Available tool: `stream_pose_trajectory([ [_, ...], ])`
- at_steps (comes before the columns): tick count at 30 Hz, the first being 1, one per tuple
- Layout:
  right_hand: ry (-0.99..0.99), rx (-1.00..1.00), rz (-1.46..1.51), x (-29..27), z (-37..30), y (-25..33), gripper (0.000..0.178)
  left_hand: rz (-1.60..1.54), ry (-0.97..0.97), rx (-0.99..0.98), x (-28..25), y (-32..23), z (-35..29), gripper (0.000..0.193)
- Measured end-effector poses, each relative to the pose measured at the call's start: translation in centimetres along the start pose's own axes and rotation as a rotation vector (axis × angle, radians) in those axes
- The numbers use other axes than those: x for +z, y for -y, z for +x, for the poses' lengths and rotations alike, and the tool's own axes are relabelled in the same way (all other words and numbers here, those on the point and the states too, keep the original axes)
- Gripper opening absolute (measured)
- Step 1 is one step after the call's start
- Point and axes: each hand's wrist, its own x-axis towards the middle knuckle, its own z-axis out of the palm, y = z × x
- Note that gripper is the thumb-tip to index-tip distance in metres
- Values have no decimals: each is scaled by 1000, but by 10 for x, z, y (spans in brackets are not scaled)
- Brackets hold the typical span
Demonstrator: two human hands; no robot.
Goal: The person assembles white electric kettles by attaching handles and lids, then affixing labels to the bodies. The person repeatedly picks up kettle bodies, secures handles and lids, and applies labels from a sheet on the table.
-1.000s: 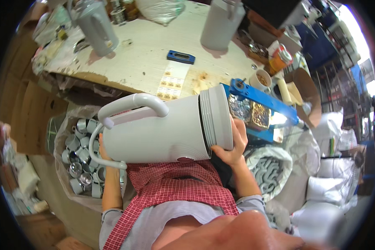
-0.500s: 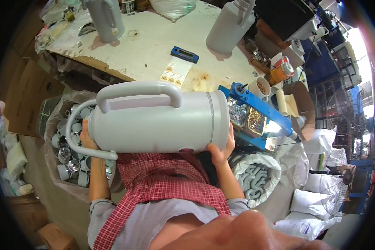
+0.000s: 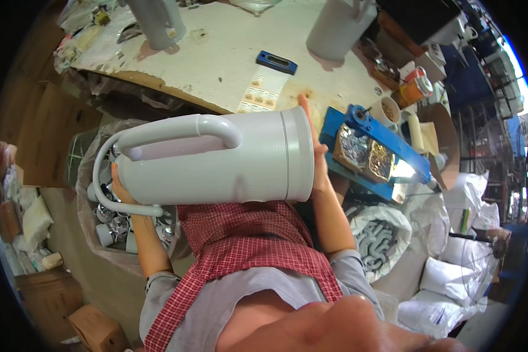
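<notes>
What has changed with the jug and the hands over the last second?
The end ring has moved left against the jug's body, closing the dark gap to a thin seam. The right hand has let go of its thumb-and-finger grip on the ring; its fingers now extend beside the jug's end. The jug stays sideways, the left hand at its other end.

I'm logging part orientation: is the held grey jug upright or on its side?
On its side. The grey jug lies lengthwise between the left hand and the right hand, one at each end.
</notes>
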Motion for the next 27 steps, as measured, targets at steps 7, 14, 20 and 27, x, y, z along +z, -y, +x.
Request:
stream_pose_trajectory([
  [7, -171, 309, 153, 13, -28, -41, 94, 88, -84, -100, 0, 2, 10, 46],
  [14, -43, -82, -710, 31, -43, -6, 88, 123, -217, 25, -20, -8, 2, 43],
  [20, 138, 1135, 76, 11, 5, -72, 67, 380, 43, 470, 7, -83, 8, 43],
  [27, -163, -164, -1175, -46, 176, -174, 35, 323, 802, 500, 63, -99, 105, 46],
])
